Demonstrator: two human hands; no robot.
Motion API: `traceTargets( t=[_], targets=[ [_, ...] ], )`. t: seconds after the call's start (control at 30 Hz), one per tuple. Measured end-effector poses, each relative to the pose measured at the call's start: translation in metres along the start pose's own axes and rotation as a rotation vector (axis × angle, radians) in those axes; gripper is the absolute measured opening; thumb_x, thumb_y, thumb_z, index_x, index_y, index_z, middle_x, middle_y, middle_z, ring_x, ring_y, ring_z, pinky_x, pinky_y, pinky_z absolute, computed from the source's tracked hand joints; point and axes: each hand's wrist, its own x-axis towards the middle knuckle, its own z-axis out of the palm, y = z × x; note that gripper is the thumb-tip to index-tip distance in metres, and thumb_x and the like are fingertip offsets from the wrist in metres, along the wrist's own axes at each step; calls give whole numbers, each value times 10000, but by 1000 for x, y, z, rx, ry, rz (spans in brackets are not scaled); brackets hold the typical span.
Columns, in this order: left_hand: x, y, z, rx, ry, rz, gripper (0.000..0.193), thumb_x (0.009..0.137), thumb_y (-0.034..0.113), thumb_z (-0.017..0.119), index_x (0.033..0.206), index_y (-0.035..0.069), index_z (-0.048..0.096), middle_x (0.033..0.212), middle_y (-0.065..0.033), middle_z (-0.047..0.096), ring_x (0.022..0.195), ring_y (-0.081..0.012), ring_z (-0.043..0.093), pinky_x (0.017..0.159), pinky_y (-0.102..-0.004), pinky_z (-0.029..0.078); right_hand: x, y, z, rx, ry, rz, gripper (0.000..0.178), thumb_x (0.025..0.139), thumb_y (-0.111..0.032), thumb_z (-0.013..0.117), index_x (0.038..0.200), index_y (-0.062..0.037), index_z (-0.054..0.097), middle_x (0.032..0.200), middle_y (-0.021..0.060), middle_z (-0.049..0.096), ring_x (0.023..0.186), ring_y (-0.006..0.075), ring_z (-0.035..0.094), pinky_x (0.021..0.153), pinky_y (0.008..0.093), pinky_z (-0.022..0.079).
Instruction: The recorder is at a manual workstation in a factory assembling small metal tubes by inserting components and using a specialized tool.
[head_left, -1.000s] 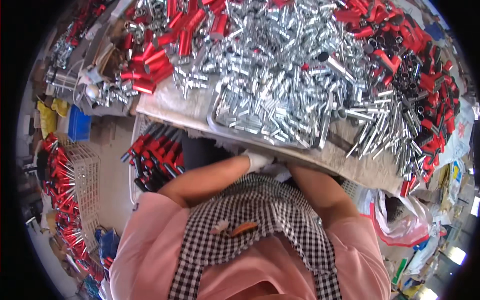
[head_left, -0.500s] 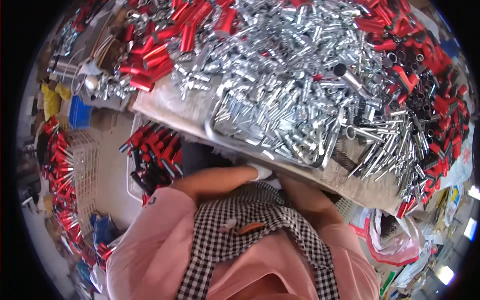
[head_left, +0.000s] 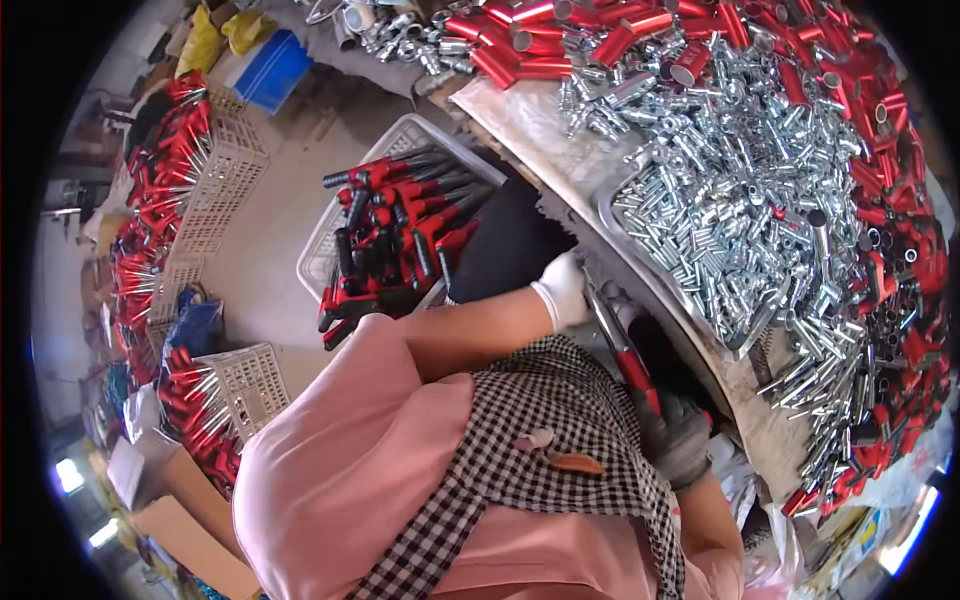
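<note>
My left hand (head_left: 566,291), in a white glove, is at the edge of the workbench, beside the upper silver end of a slim red-and-silver tubular tool (head_left: 622,350). Its fingers are mostly hidden, so their grip does not show clearly. Lower down, my right hand (head_left: 680,442) wears a grey-palmed glove and is closed around the tool's red and dark lower end. The tool slants in front of my checkered apron (head_left: 560,410). Just left of my left hand, a white crate (head_left: 312,262) holds several red-and-black tools (head_left: 405,225).
The workbench (head_left: 560,190) carries a metal tray (head_left: 640,245) of small silver parts. Red tubes (head_left: 635,35) and silver rods (head_left: 825,375) are heaped around it. White baskets (head_left: 225,180) of red parts, a blue bin (head_left: 272,70) and a cardboard box (head_left: 185,505) stand to the left.
The view has turned left, bringing the crate of tools nearer the middle. My right hand and the tubular tool, hidden below the bench edge before, now show.
</note>
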Motion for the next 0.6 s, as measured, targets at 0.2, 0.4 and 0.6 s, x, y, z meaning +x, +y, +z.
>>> traceTargets(
  t=[0.2,0.4,0.6],
  targets=[
    [-59,75,17,180,-302,552,296,957,275,433,766,55,482,649,-115,523,628,-318,526,706,-489,514,48,-12,12,2450,-44,569,722,835,-124,698,1451,-12,340,996,153,647,746,202,646,751,391,582],
    [-128,98,22,184,-486,876,441,968,421,453,760,38,517,688,-167,594,757,-375,636,815,-548,517,122,-52,39,2845,-462,496,648,815,-220,714,1344,-7,407,925,70,581,711,123,574,713,342,556],
    [-157,97,-10,76,115,668,261,920,286,592,973,35,541,843,-136,585,737,-321,589,724,-514,500,179,-94,17,2241,-391,461,748,751,-410,811,1297,-10,491,1037,113,625,884,218,648,796,418,583]
  ],
)
